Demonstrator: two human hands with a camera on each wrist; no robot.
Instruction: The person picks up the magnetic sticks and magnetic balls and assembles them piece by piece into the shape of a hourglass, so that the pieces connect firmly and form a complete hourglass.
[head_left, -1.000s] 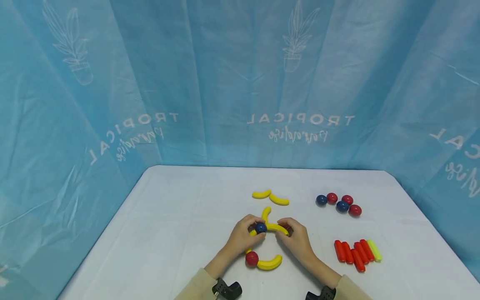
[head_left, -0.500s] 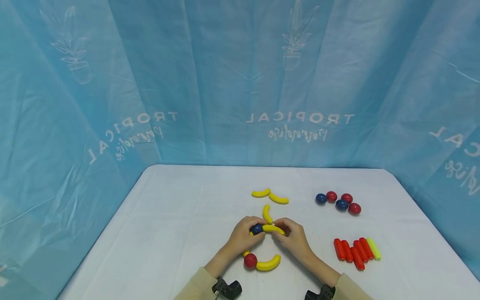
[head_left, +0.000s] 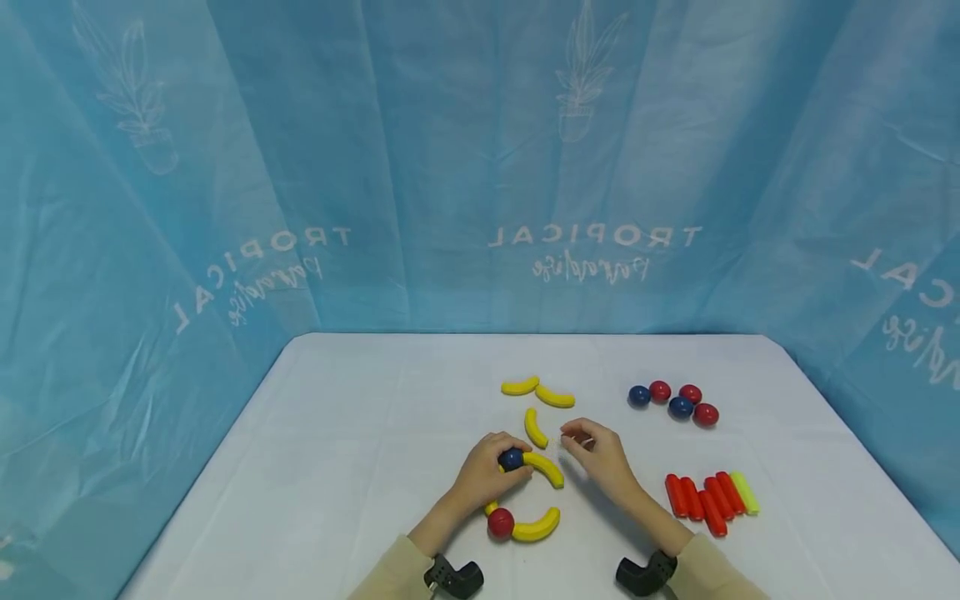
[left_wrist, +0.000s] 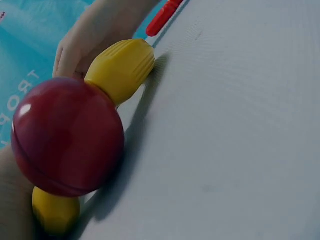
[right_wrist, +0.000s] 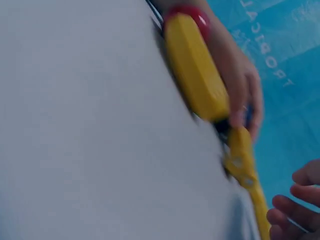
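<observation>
In the head view my left hand (head_left: 480,473) grips a blue ball (head_left: 512,459) between fingers and thumb. A curved yellow rod (head_left: 546,470) extends right from that ball. Another yellow rod (head_left: 491,507), mostly hidden by the hand, leads down to a red ball (head_left: 501,523). From the red ball a further curved yellow rod (head_left: 537,527) points right; both also fill the left wrist view, the red ball (left_wrist: 67,137) largest. My right hand (head_left: 602,460) is raised right of the pieces, its fingers loosely bent and holding nothing. Nearest to it lies a loose yellow rod (head_left: 536,428).
Two more curved yellow rods (head_left: 555,397) lie farther back. Several red and blue balls (head_left: 681,407) sit at the back right of the white table (head_left: 360,450). Below them is a row of red rods (head_left: 712,513) with one lime-green rod (head_left: 745,493). Blue curtains surround the table.
My right hand has let go of the yellow rod at the blue ball and moved up and right. That rod now slants downward. The loose yellow rod stands apart from it.
</observation>
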